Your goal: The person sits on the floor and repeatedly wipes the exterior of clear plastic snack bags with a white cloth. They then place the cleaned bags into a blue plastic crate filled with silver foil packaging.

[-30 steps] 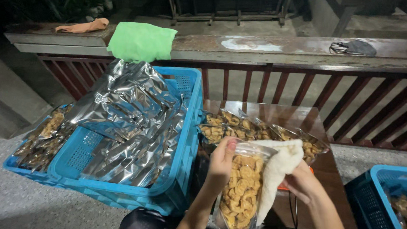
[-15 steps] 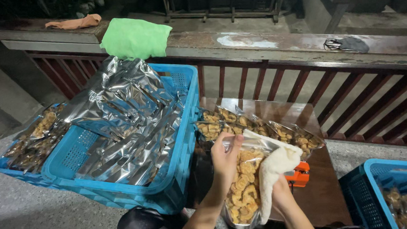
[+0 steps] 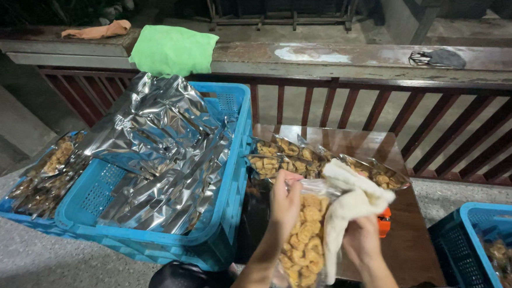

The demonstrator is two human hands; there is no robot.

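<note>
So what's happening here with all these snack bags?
A person holds a clear bag of golden fried snacks upright with the left hand at its top, while the right hand presses a cream cloth against its side. More filled bags lie on the brown table behind. A blue crate to the left is heaped with empty silver foil bags.

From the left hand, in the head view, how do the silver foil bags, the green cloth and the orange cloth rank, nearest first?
From the left hand:
1. Silver foil bags, in the blue crate to its left.
2. Green cloth, on the ledge beyond the crate.
3. Orange cloth, far left on the ledge.
</note>
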